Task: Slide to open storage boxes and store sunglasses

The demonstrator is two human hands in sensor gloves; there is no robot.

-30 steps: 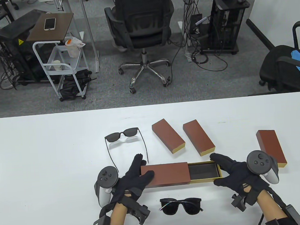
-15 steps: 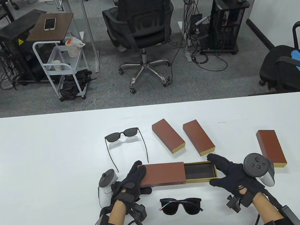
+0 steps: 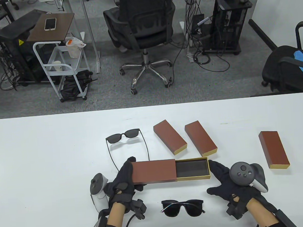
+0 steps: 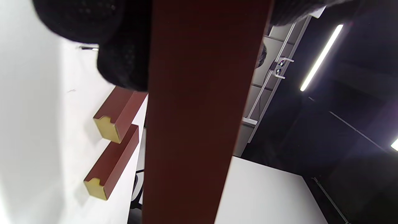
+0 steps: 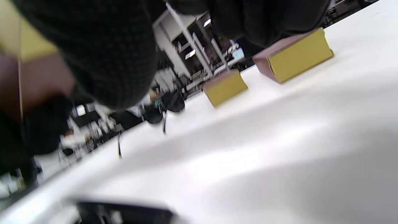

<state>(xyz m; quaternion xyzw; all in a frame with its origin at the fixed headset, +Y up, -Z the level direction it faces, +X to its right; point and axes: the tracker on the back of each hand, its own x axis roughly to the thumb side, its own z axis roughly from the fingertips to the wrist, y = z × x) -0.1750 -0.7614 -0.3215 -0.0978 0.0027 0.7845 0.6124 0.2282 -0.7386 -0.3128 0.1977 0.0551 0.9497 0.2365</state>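
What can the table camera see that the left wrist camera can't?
Only the table view shows both sunglasses: the folded pair and the open pair, the pulled-out gold tray, the right hand and the third closed box. Only the left wrist view shows a ceiling light. Both show the left hand gripping the brown sleeve and two closed boxes.

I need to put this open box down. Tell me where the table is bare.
Bare: the table's wide left part, left of the open-armed sunglasses, and the far strip beyond the closed boxes. Crowded: around the open box and the folded sunglasses.
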